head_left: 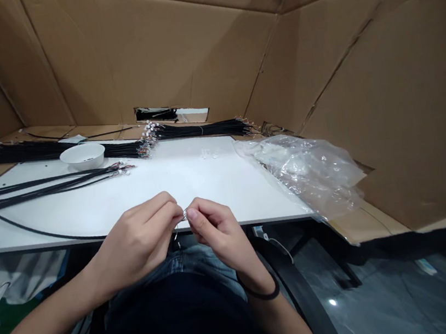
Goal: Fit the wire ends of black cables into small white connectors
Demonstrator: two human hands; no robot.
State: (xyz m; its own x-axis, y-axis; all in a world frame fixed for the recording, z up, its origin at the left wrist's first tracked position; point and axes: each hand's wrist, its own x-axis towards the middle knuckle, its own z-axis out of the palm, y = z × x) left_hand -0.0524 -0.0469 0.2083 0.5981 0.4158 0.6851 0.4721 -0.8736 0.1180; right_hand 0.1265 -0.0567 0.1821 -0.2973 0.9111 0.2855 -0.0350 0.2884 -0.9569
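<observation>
At the front edge of the white board, my left hand (143, 231) is closed in a pinch. A black cable (49, 233) runs across the board from the left and disappears under this hand. Fine wires (185, 215) show in the small gap between my two hands. My right hand (217, 231) pinches at them with thumb and forefinger, its other fingers curled. The fingertips nearly meet, so the tips of the wires and any small part on them are hidden. A thin strand hangs below the left fingertips.
Bundles of black cables with white connectors (119, 170) lie at left and along the back (205, 129). A white bowl (83, 156) stands among them. Clear plastic bags (310, 166) lie over the right edge of the white board (199, 176). Cardboard walls (173, 47) enclose the back and sides.
</observation>
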